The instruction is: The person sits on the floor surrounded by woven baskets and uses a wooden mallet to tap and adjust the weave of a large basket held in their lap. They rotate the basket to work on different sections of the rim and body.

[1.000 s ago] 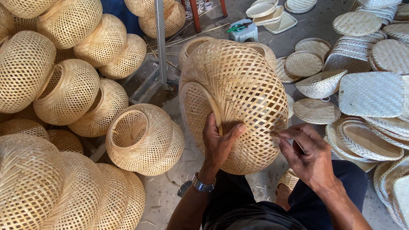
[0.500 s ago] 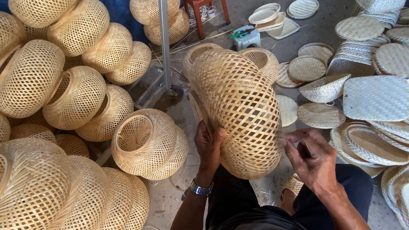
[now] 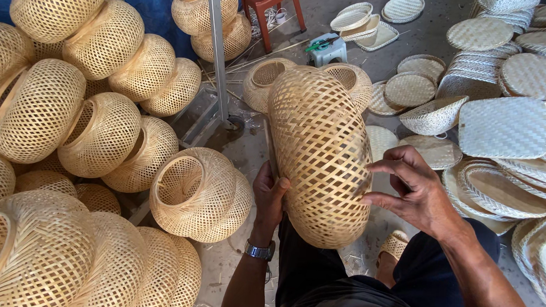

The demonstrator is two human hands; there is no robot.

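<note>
A concrete workshop floor point(image 3: 332, 5) fills the frame, with piled woven bamboo shades point(image 3: 97, 136) at left and flat woven trays point(image 3: 508, 123) at upper right. At centre, the large bamboo shade point(image 3: 320, 153) has turned since a second ago, its woven side now up. The left hand point(image 3: 269, 197) grips its lower left edge. The right hand point(image 3: 412, 193), half curled, touches its right flank with its fingertips.

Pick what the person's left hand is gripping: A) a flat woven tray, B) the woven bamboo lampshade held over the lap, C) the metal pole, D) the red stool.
B: the left hand clasps the left side of the woven bamboo lampshade, while the right hand touches its right edge.
</note>
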